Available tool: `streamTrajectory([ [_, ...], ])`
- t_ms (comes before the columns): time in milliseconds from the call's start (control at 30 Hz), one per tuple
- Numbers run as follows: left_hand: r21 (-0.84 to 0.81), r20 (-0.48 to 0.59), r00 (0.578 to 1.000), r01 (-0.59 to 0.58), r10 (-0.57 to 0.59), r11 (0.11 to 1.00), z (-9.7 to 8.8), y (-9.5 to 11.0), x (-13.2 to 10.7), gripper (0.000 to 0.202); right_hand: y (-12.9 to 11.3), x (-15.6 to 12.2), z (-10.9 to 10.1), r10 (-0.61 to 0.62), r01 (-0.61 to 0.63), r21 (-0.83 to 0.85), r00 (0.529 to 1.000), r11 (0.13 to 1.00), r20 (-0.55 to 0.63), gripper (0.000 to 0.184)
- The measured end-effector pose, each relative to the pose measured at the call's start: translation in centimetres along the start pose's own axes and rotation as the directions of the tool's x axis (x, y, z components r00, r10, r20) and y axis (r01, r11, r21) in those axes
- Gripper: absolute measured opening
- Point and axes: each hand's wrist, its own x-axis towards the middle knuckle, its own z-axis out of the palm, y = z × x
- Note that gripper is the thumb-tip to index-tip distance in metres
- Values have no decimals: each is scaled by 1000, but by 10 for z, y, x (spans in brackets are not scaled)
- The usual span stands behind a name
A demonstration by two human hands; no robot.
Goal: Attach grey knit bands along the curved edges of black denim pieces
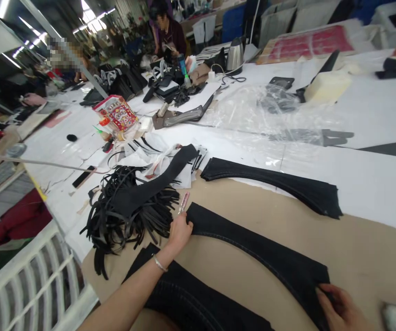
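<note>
A long curved black panel (256, 248) of leather-like material lies over brown board. My left hand (180, 232) is closed at its far-left end, with a small pink-and-silver tool (184, 202) sticking up from the fist; the tool's lower part is hidden. At the near-right end, my right hand (342, 308) pinches the panel's edge between thumb and fingers. A stack of similar black panels (270, 184) rests farther back. More black panels (198, 294) lie under my left forearm. Beside my left hand is a heap of thin black strips (125, 225) with a single curved black piece (159, 184) on top.
Brown board (366, 257) covers the near part of the white table (373, 179). Clear plastic sheeting (253, 115), a red patterned box (117, 112), a metal kettle (235, 56) and black bags (122, 80) stand farther back. A co-worker (168, 34) sits across the table. A white slatted rack (39, 285) is at the left.
</note>
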Motion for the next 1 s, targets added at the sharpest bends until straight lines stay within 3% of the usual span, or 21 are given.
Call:
streamTrajectory([
  [200,95,-90,995,-24,33,995,-8,10,-9,36,-19,-8,-4,-64,60,-47,995,997,-78,48],
  [300,139,-227,958,-146,175,979,-5,19,-20,48,-20,-11,-2,-71,65,-59,992,996,-102,44],
  [367,152,-261,875,-380,408,912,4,28,-29,51,-20,-12,-2,-77,72,-49,991,996,-114,40],
  [433,137,-194,741,-629,643,765,20,40,-40,53,-20,-14,-3,-101,97,-36,988,995,-120,35],
  [500,108,-81,638,-758,766,643,36,54,-49,53,-22,-16,-3,-127,124,-26,983,992,-132,31],
  [567,124,-11,592,-799,806,588,48,66,-56,49,-23,-17,-4,-150,148,-25,978,989,-147,28],
  [700,224,39,575,-802,817,553,59,80,-62,40,-22,-18,-7,-197,191,-51,965,980,-173,23],
  [867,309,41,569,-789,822,531,59,80,-65,40,-19,-26,-18,-231,206,-127,944,970,-235,24],
  [933,325,46,564,-789,825,521,60,80,-67,40,-30,-30,-18,-301,267,-165,924,950,-236,27],
  [1000,333,52,564,-788,824,518,61,80,-68,41,-47,-35,-11,-417,385,-193,894,902,-165,30],
])
